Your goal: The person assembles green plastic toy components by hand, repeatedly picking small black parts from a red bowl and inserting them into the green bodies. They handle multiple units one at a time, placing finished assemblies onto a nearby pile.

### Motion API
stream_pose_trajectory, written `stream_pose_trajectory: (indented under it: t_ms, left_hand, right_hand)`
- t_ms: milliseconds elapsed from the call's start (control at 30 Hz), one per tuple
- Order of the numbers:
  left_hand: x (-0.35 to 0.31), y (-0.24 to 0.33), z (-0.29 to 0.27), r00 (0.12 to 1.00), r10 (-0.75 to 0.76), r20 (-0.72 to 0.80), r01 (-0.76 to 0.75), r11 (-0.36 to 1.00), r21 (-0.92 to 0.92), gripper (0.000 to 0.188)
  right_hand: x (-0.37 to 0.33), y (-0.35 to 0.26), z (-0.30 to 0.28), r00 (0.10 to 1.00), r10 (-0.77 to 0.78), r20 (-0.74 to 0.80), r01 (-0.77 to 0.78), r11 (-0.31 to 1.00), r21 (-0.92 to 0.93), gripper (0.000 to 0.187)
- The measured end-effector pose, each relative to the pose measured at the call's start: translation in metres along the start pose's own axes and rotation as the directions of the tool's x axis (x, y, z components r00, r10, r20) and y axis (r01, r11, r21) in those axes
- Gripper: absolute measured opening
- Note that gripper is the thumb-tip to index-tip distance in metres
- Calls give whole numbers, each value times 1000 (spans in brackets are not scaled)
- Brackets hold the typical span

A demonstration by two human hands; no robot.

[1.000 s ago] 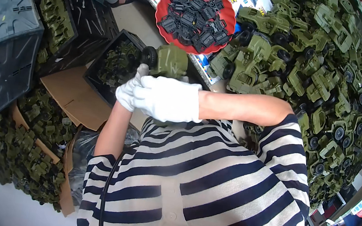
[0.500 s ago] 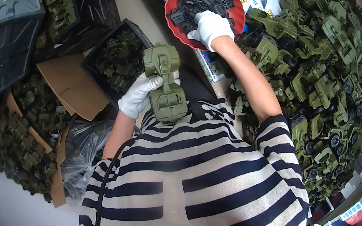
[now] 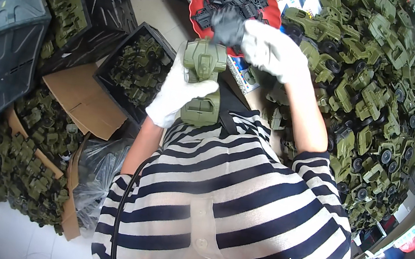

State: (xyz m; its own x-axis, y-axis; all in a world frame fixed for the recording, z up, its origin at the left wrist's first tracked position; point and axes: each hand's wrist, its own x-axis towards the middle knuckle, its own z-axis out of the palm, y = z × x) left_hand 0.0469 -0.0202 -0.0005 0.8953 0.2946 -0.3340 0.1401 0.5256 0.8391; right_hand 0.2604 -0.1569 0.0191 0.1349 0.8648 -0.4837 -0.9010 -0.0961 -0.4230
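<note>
- Head view: the white-gloved left hand (image 3: 176,92) is wrapped around an olive green toy vehicle body (image 3: 203,82) at frame centre, above the striped shirt (image 3: 229,198).
- The gloved right hand (image 3: 269,50) pinches a blurred black part (image 3: 228,24), just above the toy.
- A red tray (image 3: 275,11) of black parts sits at upper centre.
- Green toy trucks (image 3: 374,102) are heaped on the right.
</note>
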Motion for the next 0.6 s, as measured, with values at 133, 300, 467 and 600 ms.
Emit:
stream_pose_trajectory:
  t_ms: [133,300,467,600]
  left_hand:
    - [12,-31,-4,963,268,-23,-268,954,-132,86]
    - [5,8,6,992,-92,87,102,988,-117,74]
    - [3,1,-9,929,-203,309,229,972,-51,59]
    - [2,13,-2,856,-225,466,289,955,-69,54]
  right_hand:
    - [-31,22,21,996,-53,-75,12,887,-461,25]
    - [-47,31,48,906,-162,-392,-288,444,-848,38]
    - [-50,22,43,733,-308,607,447,-455,-770,65]
    - [-56,19,54,761,-99,641,597,-282,-751,68]
